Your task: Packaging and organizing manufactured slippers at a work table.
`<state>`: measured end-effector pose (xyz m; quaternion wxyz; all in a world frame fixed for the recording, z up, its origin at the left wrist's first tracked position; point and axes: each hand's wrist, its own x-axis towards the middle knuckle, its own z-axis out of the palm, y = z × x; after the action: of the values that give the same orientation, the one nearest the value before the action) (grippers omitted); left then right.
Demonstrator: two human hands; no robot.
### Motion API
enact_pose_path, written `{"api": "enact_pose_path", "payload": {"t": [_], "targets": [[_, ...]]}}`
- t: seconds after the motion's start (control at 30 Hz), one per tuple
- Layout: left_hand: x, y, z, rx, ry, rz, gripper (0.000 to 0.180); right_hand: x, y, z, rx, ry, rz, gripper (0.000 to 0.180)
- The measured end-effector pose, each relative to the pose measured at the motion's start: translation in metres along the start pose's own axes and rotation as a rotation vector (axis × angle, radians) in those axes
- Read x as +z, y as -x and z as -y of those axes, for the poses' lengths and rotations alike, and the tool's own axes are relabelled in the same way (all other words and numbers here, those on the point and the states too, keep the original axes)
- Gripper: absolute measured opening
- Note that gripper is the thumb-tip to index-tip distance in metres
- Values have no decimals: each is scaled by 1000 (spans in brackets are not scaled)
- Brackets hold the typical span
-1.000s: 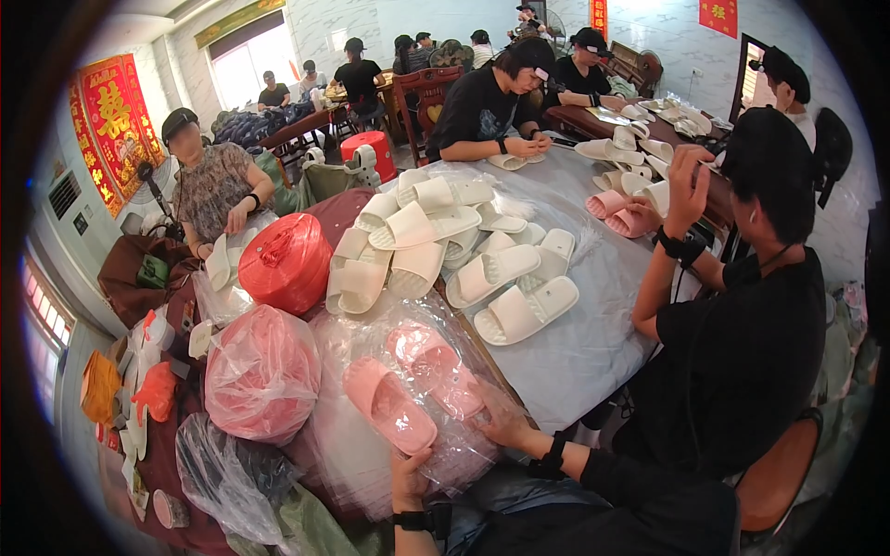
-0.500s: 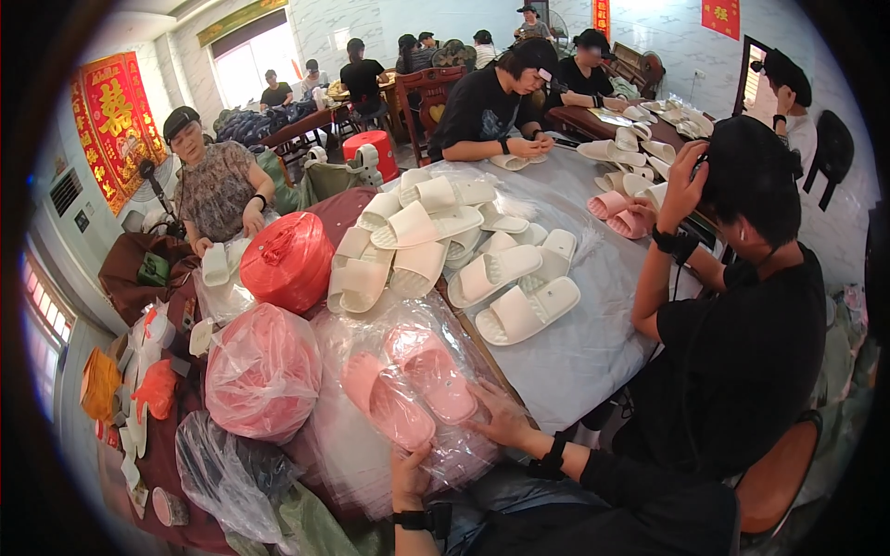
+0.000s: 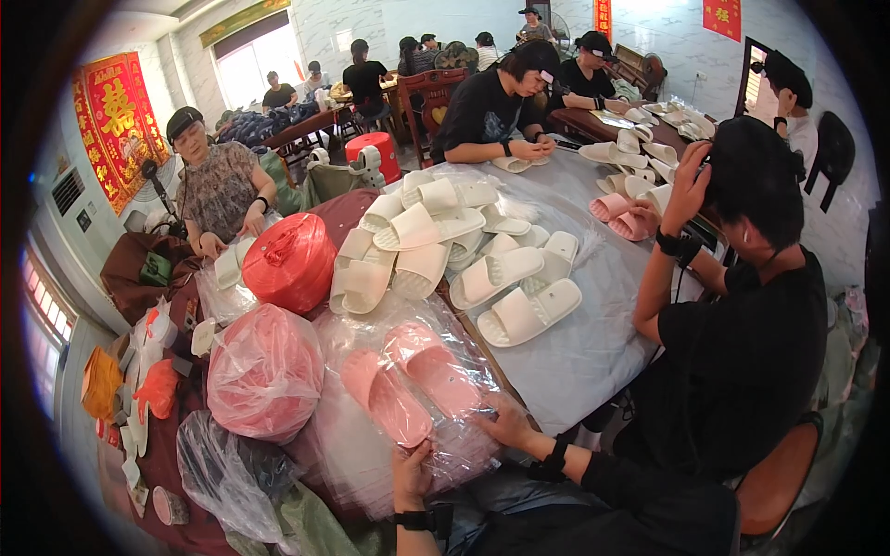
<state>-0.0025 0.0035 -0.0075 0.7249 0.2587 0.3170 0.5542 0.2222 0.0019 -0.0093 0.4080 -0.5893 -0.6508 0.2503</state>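
Observation:
A pair of pink slippers [image 3: 382,397] lies in a clear plastic bag [image 3: 468,443], on a stack of flat clear bags [image 3: 348,468]. My left hand [image 3: 413,477] grips the bag's near edge, just below the end of the left slipper. On the other side, my right hand [image 3: 508,423] holds the bag's edge beside the near end of the right slipper. Part of my fingers on both hands is hidden by the film. Beyond the bag lies a heap of cream slippers [image 3: 530,313].
Left of the stack sit a plastic-wrapped pink bundle [image 3: 264,371] and a red roll of twine [image 3: 289,261]. A crumpled clear bag [image 3: 222,463] lies nearer. A co-worker [image 3: 742,324] sits close on my right; another person [image 3: 221,185] handles slippers at the far left.
My right hand has shifted slightly right and nearer, and the right slipper's near end has moved with it. My left hand stays nearly in place. The far-left person's slippers have moved right.

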Motion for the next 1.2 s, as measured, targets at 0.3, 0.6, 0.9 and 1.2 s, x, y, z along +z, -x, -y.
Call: {"api": "enact_pose_path", "payload": {"t": [0.3,0.6,0.9,1.2], "targets": [[4,0,0,-6,17,-53,27,6,1,-6,-57,-43,-99,31],[3,1,-3,-14,34,-50,33,9,0,-15,-202,21,-80,41],[4,0,-1,-27,57,-31,37,8,-4,-7,-147,4,-108,40],[2,-1,-1,-16,57,-33,37,7,-4,-17,-159,136,4,31]]}}
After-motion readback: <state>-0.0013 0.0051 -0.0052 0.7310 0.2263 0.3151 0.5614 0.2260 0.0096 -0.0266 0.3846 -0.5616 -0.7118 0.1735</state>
